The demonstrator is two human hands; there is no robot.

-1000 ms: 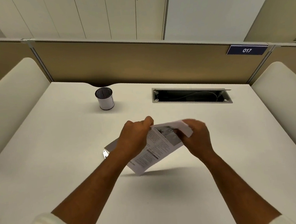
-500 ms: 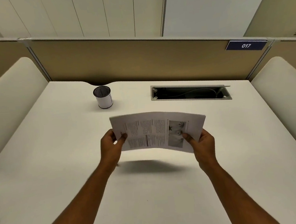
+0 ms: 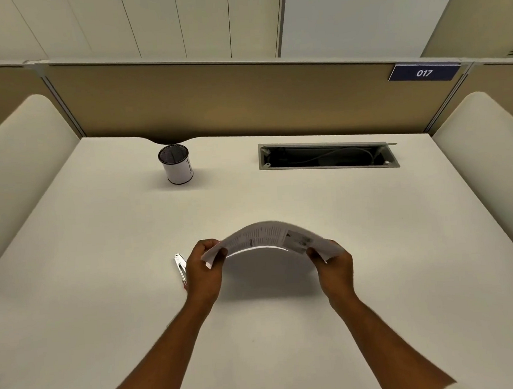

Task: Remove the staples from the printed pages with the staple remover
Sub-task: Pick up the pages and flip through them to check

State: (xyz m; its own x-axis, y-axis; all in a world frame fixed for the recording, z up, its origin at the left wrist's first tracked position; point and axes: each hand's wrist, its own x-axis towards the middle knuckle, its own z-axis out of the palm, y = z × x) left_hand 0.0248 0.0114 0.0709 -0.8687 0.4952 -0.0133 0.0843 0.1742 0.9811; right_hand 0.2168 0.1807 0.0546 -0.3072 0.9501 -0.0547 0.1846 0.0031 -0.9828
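We see two bare hands holding the printed pages (image 3: 270, 235) above a white desk (image 3: 290, 344), the sheets bowed upward in an arch between them. The left hand (image 3: 204, 272) pinches the left edge of the pages, thumb on top and fingers curled beneath; the right hand (image 3: 333, 266) pinches the right edge the same way. Blocks of text and a small dark picture show on the upper face of the top sheet, which is blurred. We cannot make out any staple in the paper.

The staple remover (image 3: 180, 268), a small metal tool, lies flat on the desk just left of the left hand, partly hidden behind it and untouched. The pages cast a soft shadow on the desk beneath the arch.

Farther back, left of centre, stands a white cylindrical pen cup (image 3: 177, 168) with a dark rim. To the right of it, an open cable tray (image 3: 327, 158) is set into the desk surface, with cables visible inside. A tan partition (image 3: 227, 102) closes off the far edge, carrying a dark blue plate (image 3: 423, 72) marked 017 at the right. White cabinets (image 3: 176, 20) rise behind it.
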